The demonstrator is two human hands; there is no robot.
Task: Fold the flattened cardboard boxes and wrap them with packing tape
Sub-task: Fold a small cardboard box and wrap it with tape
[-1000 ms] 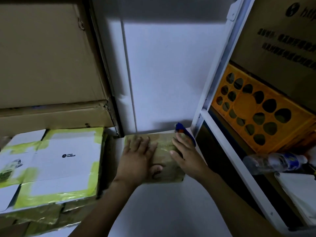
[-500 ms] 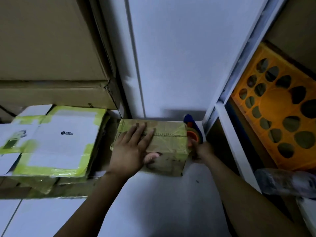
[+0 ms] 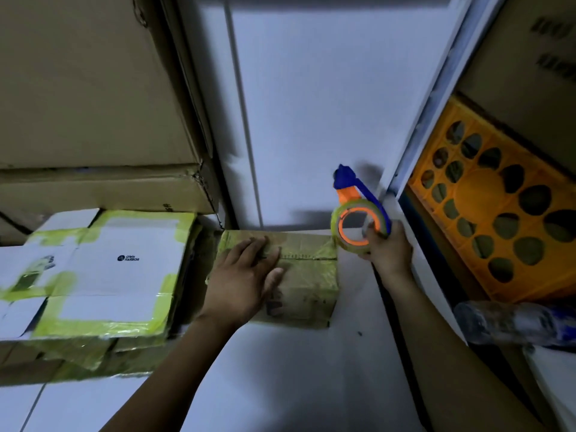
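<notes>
A small brown cardboard box [image 3: 307, 275], wrapped in yellowish tape, sits on the white table against the wall. My left hand [image 3: 241, 277] lies flat on its top and left side, fingers spread. My right hand [image 3: 388, 252] grips a tape dispenser [image 3: 358, 219] with a blue handle, an orange core and a roll of yellowish tape, held up just off the box's right top corner. Whether the tape still joins the box I cannot tell.
A stack of taped white and brown boxes [image 3: 103, 275] lies left of the small box. Large cardboard cartons [image 3: 87, 104] rise behind it. Right of a white frame [image 3: 436, 98] are an orange perforated crate [image 3: 495, 207] and a plastic bottle [image 3: 511, 322].
My right hand left the box's top, went down its right side with the dispenser, then lifted the dispenser up clear beside the corner. My left hand stayed pressed on the box.
</notes>
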